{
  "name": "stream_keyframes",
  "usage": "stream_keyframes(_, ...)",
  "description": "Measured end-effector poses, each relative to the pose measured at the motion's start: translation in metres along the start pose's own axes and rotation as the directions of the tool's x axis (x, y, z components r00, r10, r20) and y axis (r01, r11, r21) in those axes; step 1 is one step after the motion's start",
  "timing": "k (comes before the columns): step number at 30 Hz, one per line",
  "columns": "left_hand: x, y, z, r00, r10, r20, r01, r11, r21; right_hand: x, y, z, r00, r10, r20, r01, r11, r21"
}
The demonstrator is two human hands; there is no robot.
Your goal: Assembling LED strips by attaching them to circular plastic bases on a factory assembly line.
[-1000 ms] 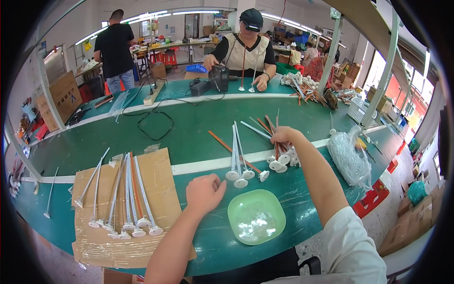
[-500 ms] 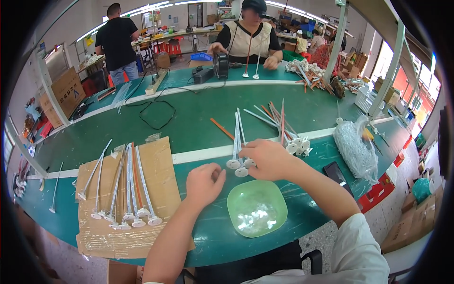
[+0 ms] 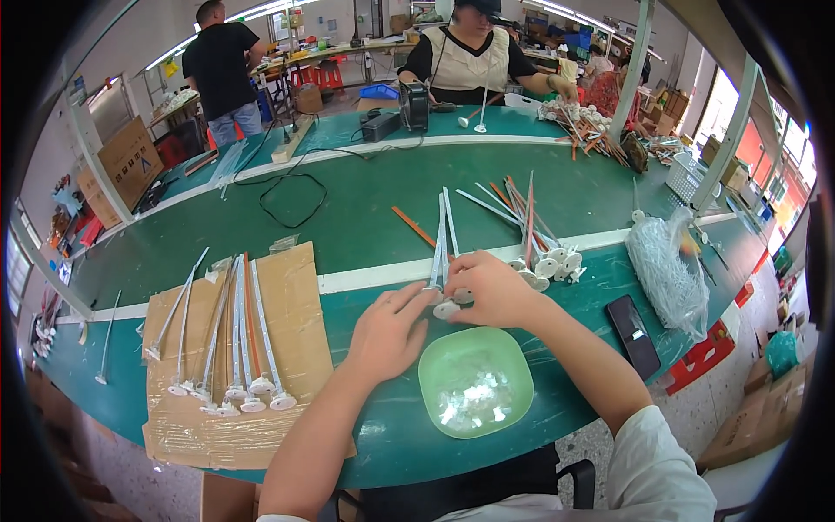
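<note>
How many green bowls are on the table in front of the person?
1. The green bowl sits on the green table near its front edge, just below the left hand and right hand. No other bowl shows.

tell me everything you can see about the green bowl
The green bowl is a shallow, rounded-square dish of pale, translucent plastic by its look. It sits upright on the green table near the front edge, just below both hands and apart from them. Small clear or white bits lie in its bottom, too small to identify. A dark phone lies to its right.
</note>
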State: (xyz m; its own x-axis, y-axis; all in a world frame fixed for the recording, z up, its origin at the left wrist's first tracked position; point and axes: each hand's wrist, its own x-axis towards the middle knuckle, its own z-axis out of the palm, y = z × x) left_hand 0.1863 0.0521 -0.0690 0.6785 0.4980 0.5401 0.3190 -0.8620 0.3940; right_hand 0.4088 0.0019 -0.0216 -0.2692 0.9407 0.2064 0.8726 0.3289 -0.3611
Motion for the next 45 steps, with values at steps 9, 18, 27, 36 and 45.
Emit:
stream_keyframes(9, -0.011, 0.014, -0.004, 0.920, -0.391, 0.030, 0.328, 0.724, -0.608, -0.048, -0.035, 0.000, 0.865, -0.119, -0.487, 0.210, 0.968, 0.137)
stream_keyframes(18, -0.025, 0.049, -0.017, 0.975, -0.084, 0.205, 0.220, 0.245, -0.944, -0.057, -0.044, 0.016, 0.682, -0.384, -0.623, 0.492, 0.871, 0.001)
stream_keyframes(27, -0.032, 0.044, -0.012, 0.981, -0.096, 0.169, 0.192, 0.358, -0.914, -0.065, -0.048, 0.025, 0.657, -0.349, -0.668, 0.487, 0.873, 0.023)
stream_keyframes(36, -0.031, 0.054, -0.012, 0.972, -0.176, 0.157, 0.206, 0.303, -0.930, -0.063, -0.053, 0.021, 0.526, -0.506, -0.683, 0.486, 0.839, -0.247)
stream_keyframes(45, -0.032, 0.049, -0.012, 0.940, -0.228, 0.253, 0.318, 0.325, -0.890, -0.061, -0.053, 0.021, 0.516, -0.554, -0.653, 0.498, 0.815, -0.298)
